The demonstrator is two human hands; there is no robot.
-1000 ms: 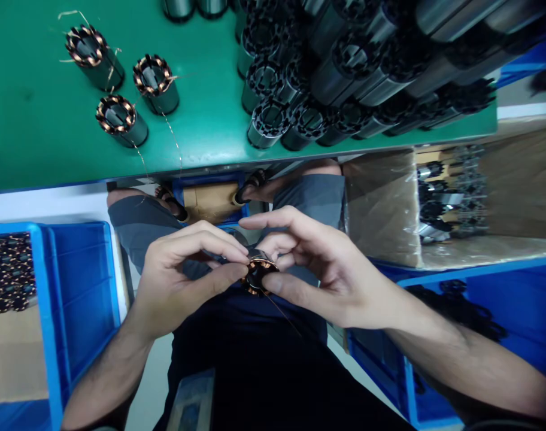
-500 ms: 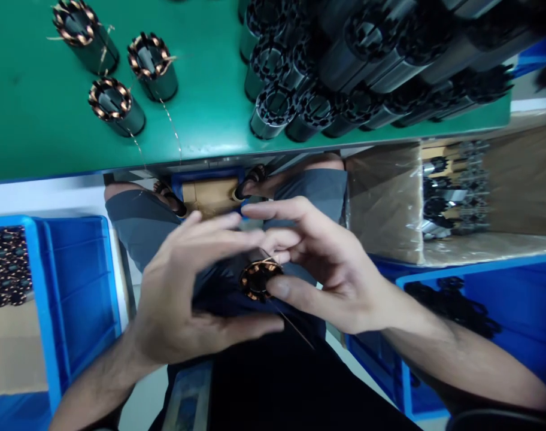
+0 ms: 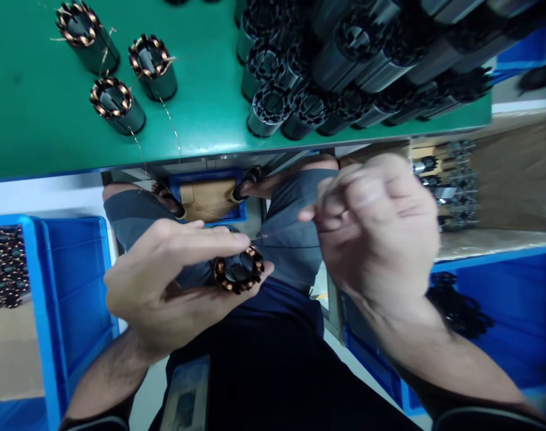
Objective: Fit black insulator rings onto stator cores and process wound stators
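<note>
Copper-wound stator point(image 3: 239, 280): 7 o'clock of view centre, wound end facing the camera.
Left hand point(image 3: 149, 287) grip: pinching the stator between fingers and thumb; keep pressure off windings point(image 3: 258, 263).
Right hand point(image 3: 381, 227) grip: 3 o'clock, fingers curled; blurred, cannot tell whether anything is pinched.

Apparent gap between core point(image 3: 239, 280) and right hand point(image 3: 376, 230)

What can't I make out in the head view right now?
Head view, all:
Right hand: motion blur; whether it pinches a wire is unclear.
Copper-wound stator: lower body hidden by the left hand.
Stator cores: pile cut off by the top edge.
</note>
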